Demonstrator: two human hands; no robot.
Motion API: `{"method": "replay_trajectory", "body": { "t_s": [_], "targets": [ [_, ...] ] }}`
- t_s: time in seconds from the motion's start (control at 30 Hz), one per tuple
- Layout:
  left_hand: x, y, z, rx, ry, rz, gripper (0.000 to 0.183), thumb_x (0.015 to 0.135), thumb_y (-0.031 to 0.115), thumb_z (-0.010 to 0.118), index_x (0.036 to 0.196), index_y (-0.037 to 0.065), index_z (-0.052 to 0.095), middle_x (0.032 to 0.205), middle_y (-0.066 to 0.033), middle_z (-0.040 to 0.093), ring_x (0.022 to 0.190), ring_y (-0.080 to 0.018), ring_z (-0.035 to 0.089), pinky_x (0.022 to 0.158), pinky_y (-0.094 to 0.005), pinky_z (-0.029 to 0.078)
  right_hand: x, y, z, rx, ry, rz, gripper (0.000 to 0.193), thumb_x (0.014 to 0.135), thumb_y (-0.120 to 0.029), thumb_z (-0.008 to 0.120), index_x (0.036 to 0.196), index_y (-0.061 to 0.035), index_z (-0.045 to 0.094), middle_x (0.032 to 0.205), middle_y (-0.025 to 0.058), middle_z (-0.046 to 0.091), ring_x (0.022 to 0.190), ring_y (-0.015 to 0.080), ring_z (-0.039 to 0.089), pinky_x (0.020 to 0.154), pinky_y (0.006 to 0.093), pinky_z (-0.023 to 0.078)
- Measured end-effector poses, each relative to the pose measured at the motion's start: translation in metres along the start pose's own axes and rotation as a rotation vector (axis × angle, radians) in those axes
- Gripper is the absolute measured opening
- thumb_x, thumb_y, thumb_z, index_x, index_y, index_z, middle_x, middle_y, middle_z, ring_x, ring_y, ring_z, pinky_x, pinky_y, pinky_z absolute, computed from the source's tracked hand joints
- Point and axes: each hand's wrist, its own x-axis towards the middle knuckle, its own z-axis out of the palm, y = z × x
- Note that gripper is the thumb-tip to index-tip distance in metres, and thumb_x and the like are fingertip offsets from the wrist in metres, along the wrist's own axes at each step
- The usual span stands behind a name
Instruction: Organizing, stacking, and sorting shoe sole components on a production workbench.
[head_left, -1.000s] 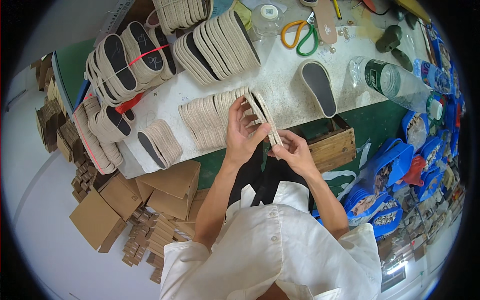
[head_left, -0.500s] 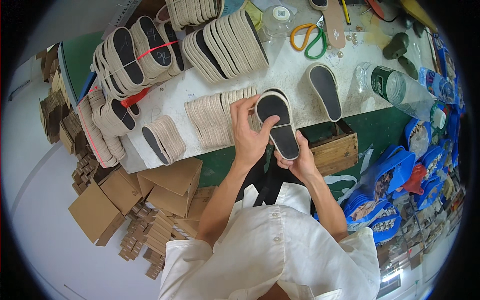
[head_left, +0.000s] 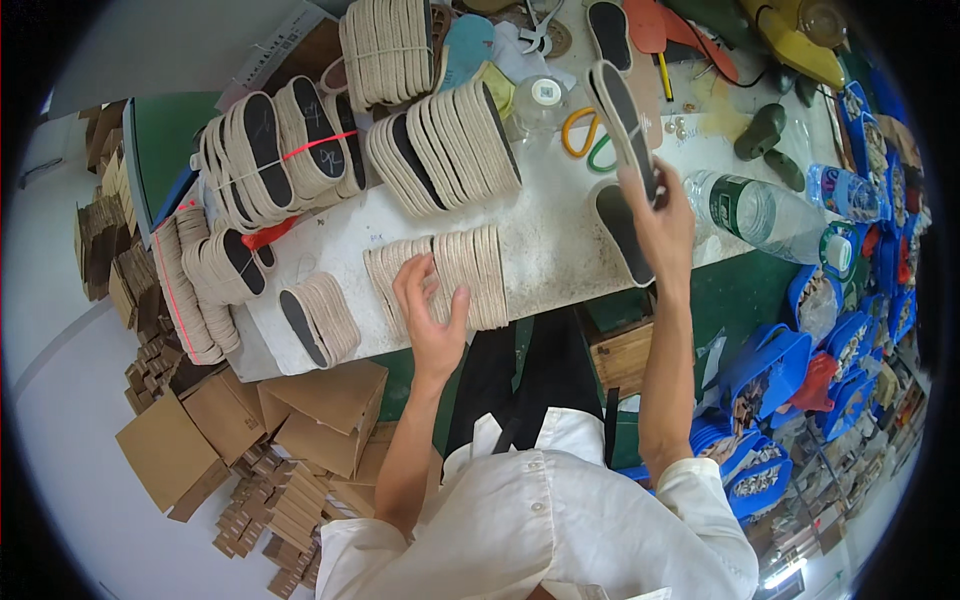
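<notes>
The right hand [head_left: 665,215] has its thumb and fingers closed around the lower part of a rope-edged sole piece [head_left: 622,125], which stands steeply on end over the table [head_left: 550,235], its top leaning to the left and a thin pale band crossing its dark face; just below it a single dark-faced sole [head_left: 620,225] lies flat near the front edge, partly covered by the hand and wrist. The left hand [head_left: 432,315] is empty, its fingers spread and slightly bent, the thumb well apart from them; the fingertips are over a row of pale soles [head_left: 475,275] packed on edge — whether they touch it I cannot tell. A short stack of soles [head_left: 330,318] sits to the left of that row; a larger stack [head_left: 455,145] stands behind it, with bundles tied in red string [head_left: 280,150] to its left; scissors [head_left: 567,133] with one orange and one green handle lie behind the held piece, partly hidden by it; a large clear bottle [head_left: 770,218] lies on its side to the right of the right hand — a smaller bottle [head_left: 845,192] is just beyond it.
</notes>
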Motion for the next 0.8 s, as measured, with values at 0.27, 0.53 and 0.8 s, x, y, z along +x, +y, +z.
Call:
{"method": "replay_trajectory", "body": {
  "t_s": [0.27,0.53,0.8],
  "targets": [
    [-0.031,-0.021,-0.015,0.073,0.046,-0.084,0.053,0.093,0.008,0.072,0.141,0.005,0.052,0.147,-0.0168,0.039,0.132,-0.0309,0.046,0.105,-0.0435,0.046,0.087,0.017,0.051,-0.053,0.081,-0.274,0.074,0.084,-0.048,0.083,0.129,0.0073,0.064,0.116,0.0218,0.071,0.096,0.0279,0.071,0.086,0.0382,0.056],
    [-0.019,-0.043,-0.041,0.204,0.158,-0.11,0.053,0.093,0.01,0.072,0.142,0.006,0.052,0.151,-0.0185,0.034,0.137,-0.0344,0.043,0.111,-0.0458,0.04,0.022,0.054,0.004,-0.028,0.021,-0.399,0.047,0.09,-0.021,0.08,0.131,-0.0019,0.065,0.13,0.0143,0.066,0.111,0.0258,0.066,0.094,0.0368,0.053],
    [-0.016,-0.063,-0.068,0.271,0.233,-0.131,0.055,0.094,0.014,0.072,0.144,0.009,0.05,0.154,-0.0196,0.03,0.142,-0.036,0.036,0.111,-0.0496,0.037,-0.034,0.098,-0.013,-0.307,-0.194,-0.358,0.097,0.075,-0.034,0.09,0.153,-0.002,0.041,0.147,0.0257,0.05,0.136,0.0419,0.049,0.113,0.0467,0.04]
  ]
}}
